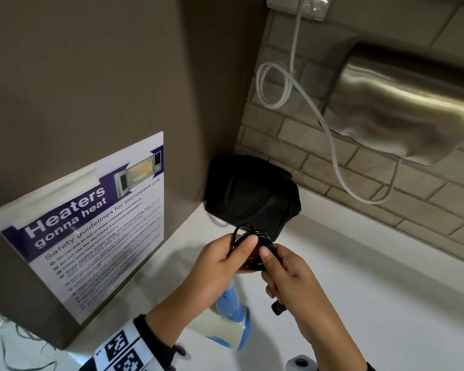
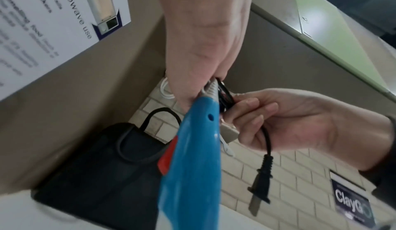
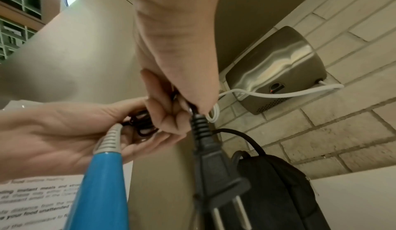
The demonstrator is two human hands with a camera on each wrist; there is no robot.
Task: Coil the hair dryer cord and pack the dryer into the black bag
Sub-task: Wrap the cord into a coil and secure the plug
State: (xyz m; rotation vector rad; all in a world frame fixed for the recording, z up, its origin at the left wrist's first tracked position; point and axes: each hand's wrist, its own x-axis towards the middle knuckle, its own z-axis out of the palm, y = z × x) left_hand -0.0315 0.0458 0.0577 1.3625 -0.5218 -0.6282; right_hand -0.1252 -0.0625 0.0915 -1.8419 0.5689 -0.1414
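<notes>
A blue and cream hair dryer [image 1: 227,321] hangs by its handle [image 2: 193,157] below my hands, above the white counter. My left hand [image 1: 225,257] grips the black cord coil [image 1: 252,246] where the cord leaves the handle. My right hand [image 1: 284,269] pinches the same coil from the right and holds the cord end; the black two-pin plug [image 2: 260,185] dangles beneath it, also large in the right wrist view as the plug [image 3: 214,171]. The black bag [image 1: 252,195] stands just beyond my hands in the corner, its loop handles [image 2: 158,117] up.
A brown cabinet side with a microwave poster [image 1: 86,228] stands on the left. A steel hand dryer [image 1: 405,108] with a white cable [image 1: 330,135] hangs on the brick wall at right. A white counter [image 1: 386,277] stretches to the right.
</notes>
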